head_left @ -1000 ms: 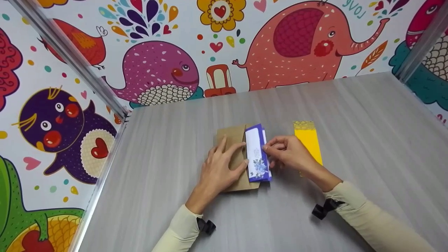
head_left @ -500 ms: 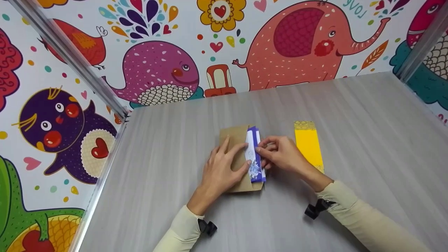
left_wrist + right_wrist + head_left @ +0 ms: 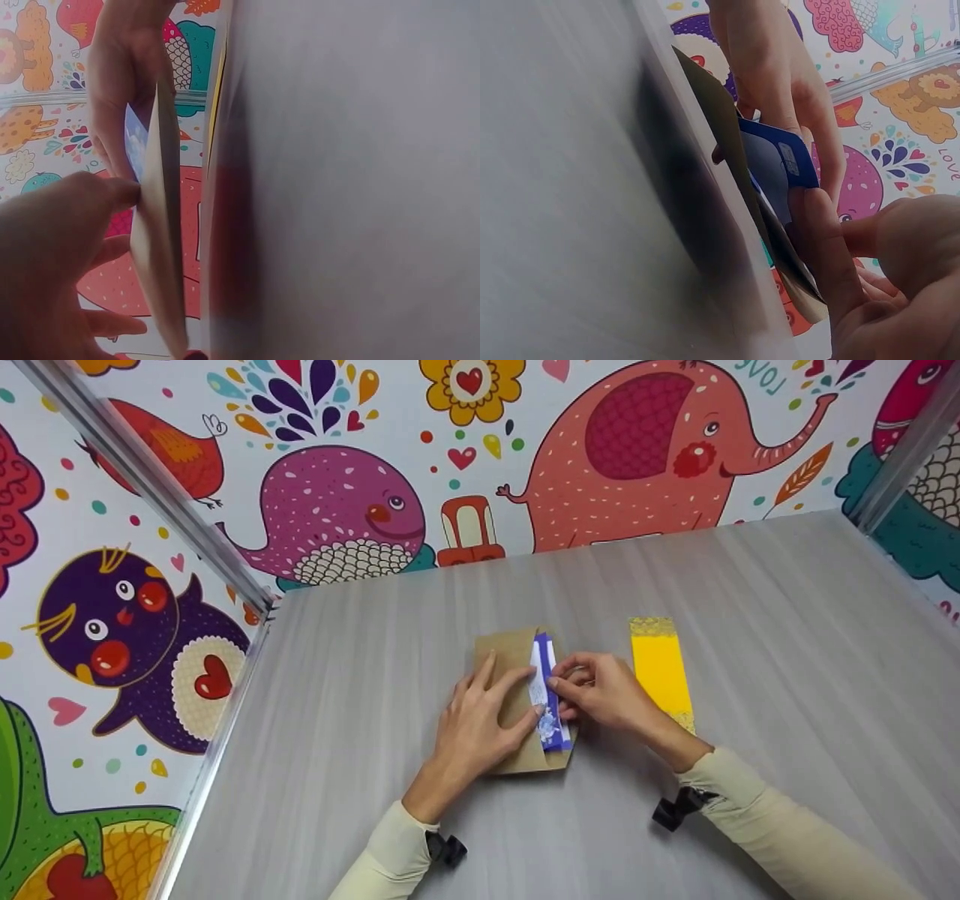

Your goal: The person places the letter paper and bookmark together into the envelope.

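A brown paper envelope [image 3: 510, 701] is under my left hand [image 3: 472, 724], its open side facing right. In the head view the left thumb and index finger grip it at the opening's edge; the other fingers spread over its front. A folded purple-and-white card with blue flowers [image 3: 549, 727] sits partway in that opening, its left part hidden inside. My right hand [image 3: 604, 690] pinches the card's outer edge between thumb and fingers. In the right wrist view the card [image 3: 780, 169] shows its blue border, right beside the brown paper [image 3: 731, 127].
On the grey wood-grain table [image 3: 360, 675], a yellow paper strip with gold patterned ends [image 3: 660, 667] lies to the right, partly behind the right wrist. Cartoon-printed walls [image 3: 480, 457] border the table at the back and sides, with metal corner posts [image 3: 161, 487].
The card has slid left, deeper into the envelope, pushed by my right hand. The left hand and envelope have shifted slightly right. Less of the card's white face shows.
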Motion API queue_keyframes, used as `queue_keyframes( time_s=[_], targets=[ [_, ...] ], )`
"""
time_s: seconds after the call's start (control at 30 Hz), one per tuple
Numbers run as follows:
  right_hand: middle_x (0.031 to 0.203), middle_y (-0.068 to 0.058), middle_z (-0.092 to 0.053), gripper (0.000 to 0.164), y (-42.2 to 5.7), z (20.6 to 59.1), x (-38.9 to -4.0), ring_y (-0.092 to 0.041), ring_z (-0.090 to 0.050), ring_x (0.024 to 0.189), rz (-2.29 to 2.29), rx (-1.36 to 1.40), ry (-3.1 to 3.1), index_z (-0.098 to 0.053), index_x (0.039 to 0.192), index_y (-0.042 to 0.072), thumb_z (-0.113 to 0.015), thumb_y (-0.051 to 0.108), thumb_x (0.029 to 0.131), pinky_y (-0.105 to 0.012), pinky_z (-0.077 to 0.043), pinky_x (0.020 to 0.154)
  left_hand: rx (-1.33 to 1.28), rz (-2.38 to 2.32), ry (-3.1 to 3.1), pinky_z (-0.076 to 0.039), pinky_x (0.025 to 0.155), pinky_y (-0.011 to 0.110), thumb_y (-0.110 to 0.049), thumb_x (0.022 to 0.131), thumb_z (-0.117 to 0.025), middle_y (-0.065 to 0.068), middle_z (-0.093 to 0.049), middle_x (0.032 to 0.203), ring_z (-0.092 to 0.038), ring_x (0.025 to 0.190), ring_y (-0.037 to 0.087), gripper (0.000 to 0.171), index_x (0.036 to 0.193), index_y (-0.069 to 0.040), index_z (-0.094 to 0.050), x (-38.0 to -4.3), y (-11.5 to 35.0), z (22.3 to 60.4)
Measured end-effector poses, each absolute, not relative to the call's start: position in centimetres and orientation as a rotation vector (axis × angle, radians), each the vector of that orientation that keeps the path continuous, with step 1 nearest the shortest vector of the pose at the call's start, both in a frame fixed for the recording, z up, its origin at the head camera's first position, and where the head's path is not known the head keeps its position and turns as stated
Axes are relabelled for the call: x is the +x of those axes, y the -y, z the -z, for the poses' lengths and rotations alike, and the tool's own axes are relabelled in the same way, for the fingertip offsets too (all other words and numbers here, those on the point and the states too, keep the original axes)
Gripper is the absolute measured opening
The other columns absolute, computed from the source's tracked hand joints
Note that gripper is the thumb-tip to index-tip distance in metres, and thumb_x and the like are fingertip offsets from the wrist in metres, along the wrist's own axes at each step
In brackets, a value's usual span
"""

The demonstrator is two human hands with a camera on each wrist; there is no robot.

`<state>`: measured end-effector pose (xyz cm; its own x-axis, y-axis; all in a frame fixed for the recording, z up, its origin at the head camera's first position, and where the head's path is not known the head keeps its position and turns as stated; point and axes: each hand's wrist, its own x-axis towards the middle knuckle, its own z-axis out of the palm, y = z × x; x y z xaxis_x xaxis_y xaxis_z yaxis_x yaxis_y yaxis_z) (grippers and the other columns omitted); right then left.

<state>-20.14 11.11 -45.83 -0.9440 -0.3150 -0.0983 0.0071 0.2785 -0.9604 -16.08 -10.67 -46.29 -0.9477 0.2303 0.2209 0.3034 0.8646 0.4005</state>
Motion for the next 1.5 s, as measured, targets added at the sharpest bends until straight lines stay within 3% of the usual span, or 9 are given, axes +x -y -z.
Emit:
queue_keyframes(
  time_s=[0.3, 0.53, 1.03, 1.5],
  targets=[
    [0.091, -0.014, -0.073, 0.027, -11.35, 45.91, -20.29, -0.022, -0.074, 0.075, 1.749, -0.256, -2.142, -0.065, 0.115, 0.003, -0.071, 0.019, 0.095, -0.037, -0.061, 0.071, -0.416, 0.664, 2.872, -0.05, 0.093, 0.063, -0.065, 0.09, -0.059, 0.01, -0.035, 0.163, -0.046, 0.138, 0.044, 0.054, 0.141, -0.051, -0.05, -16.18, 10.61, 46.21],
    [0.088, -0.013, -0.074, 0.023, -11.37, 45.96, -20.19, -0.02, -0.074, 0.075, 1.741, -0.323, -2.146, -0.065, 0.113, 0.0, -0.07, 0.011, 0.094, -0.036, -0.061, 0.071, -0.433, 0.66, 2.889, -0.05, 0.092, 0.063, -0.068, 0.09, -0.058, 0.009, -0.033, 0.164, -0.048, 0.136, 0.045, 0.055, 0.142, -0.054, -0.046, -15.98, 10.44, 46.1],
    [0.093, -0.016, -0.076, 0.024, -11.22, 46.14, -19.95, -0.018, -0.075, 0.077, 1.739, -0.402, -2.129, -0.065, 0.115, 0.0, -0.068, 0.012, 0.096, -0.034, -0.061, 0.072, -0.466, 0.661, 2.881, -0.051, 0.091, 0.063, -0.075, 0.086, -0.057, 0.009, -0.032, 0.164, -0.047, 0.136, 0.046, 0.064, 0.145, -0.053, -0.044, -15.66, 10.21, 46.07],
    [0.105, -0.014, -0.077, 0.037, -10.93, 46.01, -19.32, -0.02, -0.076, 0.09, 1.707, -0.324, -1.973, -0.062, 0.126, -0.003, -0.067, 0.018, 0.096, -0.033, -0.06, 0.082, -0.516, 0.682, 2.865, -0.053, 0.084, 0.062, -0.072, 0.084, -0.062, 0.01, -0.033, 0.163, -0.047, 0.136, 0.044, 0.064, 0.143, -0.054, -0.045, -15.5, 10.22, 46.35]
  ],
)
